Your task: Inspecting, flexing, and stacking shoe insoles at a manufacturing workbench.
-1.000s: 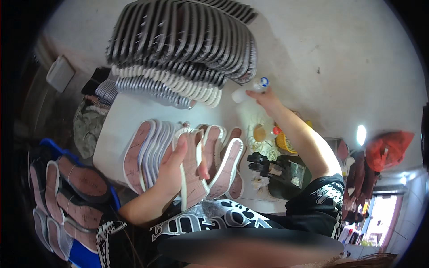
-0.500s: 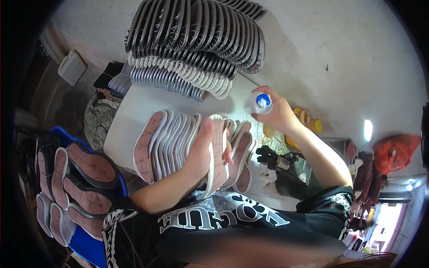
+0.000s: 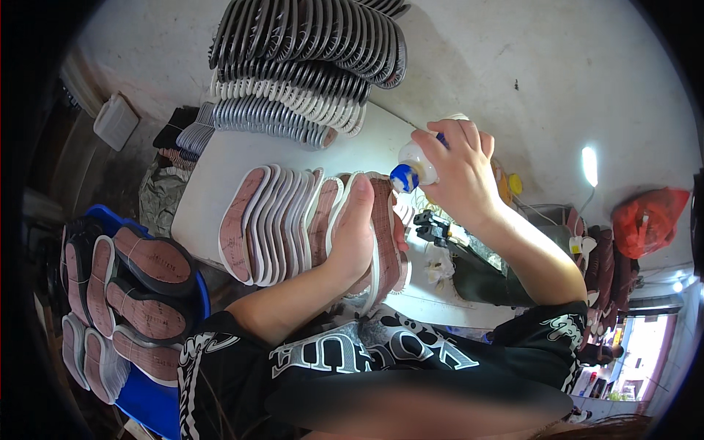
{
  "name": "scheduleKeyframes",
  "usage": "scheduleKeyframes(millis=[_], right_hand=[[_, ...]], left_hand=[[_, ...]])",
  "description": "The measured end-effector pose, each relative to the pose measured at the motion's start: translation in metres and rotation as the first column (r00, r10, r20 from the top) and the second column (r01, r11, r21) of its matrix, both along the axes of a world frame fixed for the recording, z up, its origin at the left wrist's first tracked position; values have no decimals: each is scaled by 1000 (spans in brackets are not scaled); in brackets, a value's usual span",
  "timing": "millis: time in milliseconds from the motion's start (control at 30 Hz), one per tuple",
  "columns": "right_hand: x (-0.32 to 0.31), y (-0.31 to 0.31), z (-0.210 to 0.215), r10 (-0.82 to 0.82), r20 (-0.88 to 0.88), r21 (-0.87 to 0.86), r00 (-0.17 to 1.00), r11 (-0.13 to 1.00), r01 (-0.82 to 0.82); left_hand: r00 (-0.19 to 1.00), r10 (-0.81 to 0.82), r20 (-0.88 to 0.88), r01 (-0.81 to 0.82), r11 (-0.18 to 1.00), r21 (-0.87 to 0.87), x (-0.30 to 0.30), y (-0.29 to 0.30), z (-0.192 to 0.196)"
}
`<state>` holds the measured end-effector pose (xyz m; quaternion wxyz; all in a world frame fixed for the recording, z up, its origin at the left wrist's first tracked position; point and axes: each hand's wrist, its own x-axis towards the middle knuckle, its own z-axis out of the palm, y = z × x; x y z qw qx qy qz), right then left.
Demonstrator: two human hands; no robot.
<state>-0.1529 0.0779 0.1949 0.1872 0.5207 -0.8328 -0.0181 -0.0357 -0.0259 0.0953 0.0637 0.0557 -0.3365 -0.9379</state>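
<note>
My left hand [image 3: 355,233] is closed around the edge of a shoe sole [image 3: 383,220] with a pinkish-brown face and a pale rim. Its thumb lies along the near side; some fingertips show at the far side. A small plastic bottle [image 3: 424,158] with a blue cap [image 3: 404,178] is gripped in my right hand [image 3: 466,165]. The bottle tips cap-down toward the upper end of the held sole, apart from it. On the white table [image 3: 192,213], a row of similar white-rimmed soles [image 3: 258,227] leans together left of my left hand.
Black, white and grey soles [image 3: 308,44] stand in tall rows at the table's back. At left, a blue bin [image 3: 136,411] holds more soles. Right of the held sole are a black clamp-like device [image 3: 433,227] and crumpled white material [image 3: 440,265]. A red bag [image 3: 650,224] hangs at far right.
My right hand has tipped the bottle from cap-up to cap-down toward the sole. The sole in my left hand has turned to show more of its pinkish-brown face.
</note>
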Motion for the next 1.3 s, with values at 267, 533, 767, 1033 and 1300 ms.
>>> scheduleKeyframes(millis=[267,533,767,1033,1300], right_hand=[[8,2,1,7,-109,44,994,999,-2],[5,2,-2,16,-210,38,978,999,-8],[4,2,-1,9,-218,40,976,999,0],[4,0,-2,6,-214,35,977,999,2],[6,1,-5,16,-289,16,957,1000,-11]], left_hand=[[1000,-30,-5,30,999,43,4,6,1],[999,-45,2,45,996,74,2,7,-4],[999,-43,15,42,997,69,1,8,-4],[1000,-28,6,28,997,74,1,6,0],[1000,-28,6,27,995,99,0,9,-4]])
